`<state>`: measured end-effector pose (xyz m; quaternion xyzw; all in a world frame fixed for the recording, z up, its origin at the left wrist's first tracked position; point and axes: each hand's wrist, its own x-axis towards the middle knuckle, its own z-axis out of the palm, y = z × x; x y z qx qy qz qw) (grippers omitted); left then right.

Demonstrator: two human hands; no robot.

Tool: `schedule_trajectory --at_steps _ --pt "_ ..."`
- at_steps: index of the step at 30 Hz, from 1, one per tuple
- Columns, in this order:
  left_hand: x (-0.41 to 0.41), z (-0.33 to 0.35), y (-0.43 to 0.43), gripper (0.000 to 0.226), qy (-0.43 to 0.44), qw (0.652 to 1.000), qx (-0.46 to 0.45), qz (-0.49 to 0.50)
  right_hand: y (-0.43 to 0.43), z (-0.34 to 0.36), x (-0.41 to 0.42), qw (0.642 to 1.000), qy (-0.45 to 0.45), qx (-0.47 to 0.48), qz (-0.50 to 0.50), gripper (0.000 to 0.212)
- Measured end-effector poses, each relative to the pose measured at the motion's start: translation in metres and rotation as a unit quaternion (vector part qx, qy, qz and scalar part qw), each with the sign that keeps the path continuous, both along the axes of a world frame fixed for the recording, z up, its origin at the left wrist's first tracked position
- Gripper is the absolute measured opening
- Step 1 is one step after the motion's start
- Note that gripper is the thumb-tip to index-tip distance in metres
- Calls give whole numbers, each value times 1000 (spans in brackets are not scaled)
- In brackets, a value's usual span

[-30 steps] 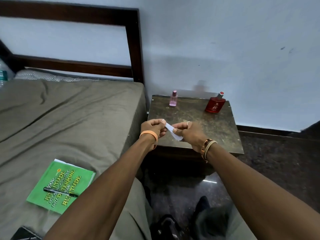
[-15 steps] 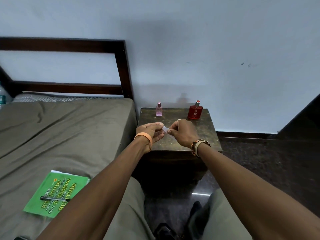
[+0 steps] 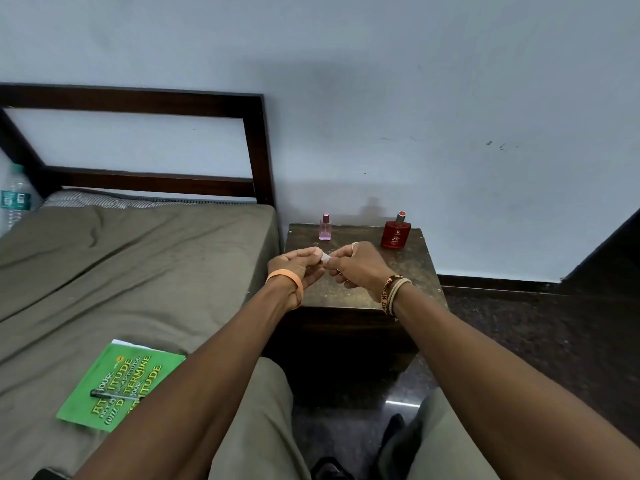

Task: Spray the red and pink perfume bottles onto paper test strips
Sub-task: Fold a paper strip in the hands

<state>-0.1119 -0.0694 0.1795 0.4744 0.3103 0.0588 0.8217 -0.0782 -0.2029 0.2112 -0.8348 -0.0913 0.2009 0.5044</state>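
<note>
A: Pinching a small white paper test strip (image 3: 325, 257) between them, the left hand (image 3: 298, 268) and the right hand (image 3: 360, 266) meet over the dark brown, scuffed stone-look worktop (image 3: 408, 275). Each grip is closed narrow on one end of the strip.

B: How much of the strip shows?

A: Only a short white sliver between the fingertips; the rest is hidden. What shows runs roughly from 9 o'clock to 3 o'clock, hand to hand. I cannot tell its full length.

B: And the bottles?

A: The small clear pink glass perfume bottle (image 3: 325, 228) with its darker pink cap stands upright at 12 o'clock of the hands, near the worktop's far edge. The squat red glass perfume bottle (image 3: 396, 233) with the silver neck and red top stands upright at about 2 o'clock, also near the far edge. They are well apart from each other, and neither touches a hand.

B: Room to move?

A: The worktop is bare between the bottles and toward its near and right edges. Its left edge sits just beside the olive-brown sheeted bed (image 3: 131, 271), its far edge against the pale blue wall (image 3: 381, 98). A green paperback book (image 3: 121, 386) with a dark pen (image 3: 110, 394) on it lies on the bed at 8 o'clock.
</note>
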Motion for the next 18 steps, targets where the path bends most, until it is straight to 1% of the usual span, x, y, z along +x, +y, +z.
schedule_trajectory --at_steps 3,8,11,14,18 --pt "-2 -2 2 10 -20 999 -15 -31 1 0 4 996 -74 -47 14 15" --pt "-1 -4 5 7 -9 998 12 -65 4 -2 13 992 -84 -84 40 7" --pt "3 -3 7 7 4 996 35 -79 6 -3 16 987 -106 -109 54 12" --pt "6 -4 8 7 9 995 48 -86 9 -5 21 976 -142 -150 66 13" --pt "9 -11 10 10 7 994 59 -95 13 -11 26 957 -185 -208 84 24"
